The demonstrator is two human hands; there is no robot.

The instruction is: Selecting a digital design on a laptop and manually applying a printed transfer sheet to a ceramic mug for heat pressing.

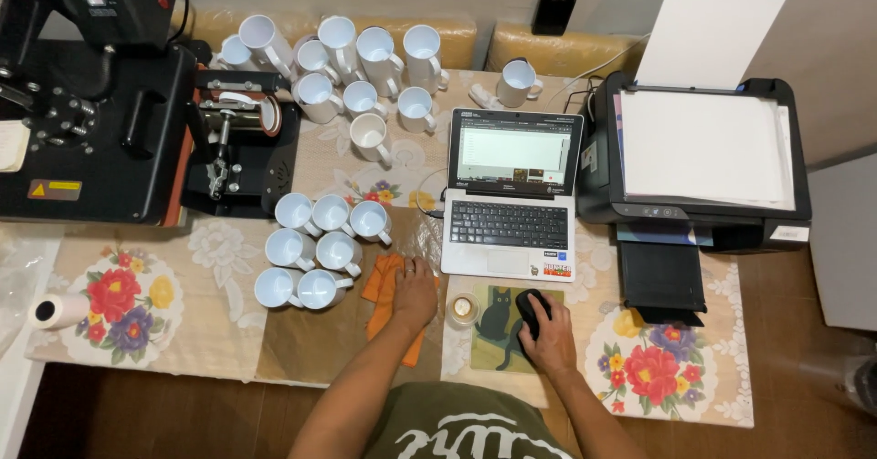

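On the surface (228,331), white mugs (315,244) at ten o'clock stand open and look empty; being ceramic, probably fragile, best lifted by the handles. The left hand (414,292) lies flat on a soft orange cloth (384,287), grip wide. At four o'clock, the right hand (548,336) cups a light, hard black mouse (533,311).

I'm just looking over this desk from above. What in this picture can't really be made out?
All in the head view:
- Laptop screen content: too small to tell.
- Black mouse: mostly covered by the right hand.
- Orange cloth: partly under the left hand.
- Heat press: cut off by the top and left edges.
- Small round container: contents too small to tell.
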